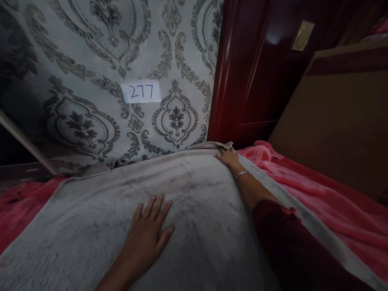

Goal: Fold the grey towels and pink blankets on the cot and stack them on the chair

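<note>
The grey blanket (188, 210), soft, limp and likely bulky, covers the bed from 6 to 12 o'clock; left hand (148, 234) rests flat, fingers spread, while right hand (227, 157) touches its 1 o'clock corner, the best hold, grip unclear

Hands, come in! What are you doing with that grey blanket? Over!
Left hand flat on grey blanket, fingers spread. Right hand at its far corner by the wall. Pink blanket lies alongside. Nothing on top.
</note>
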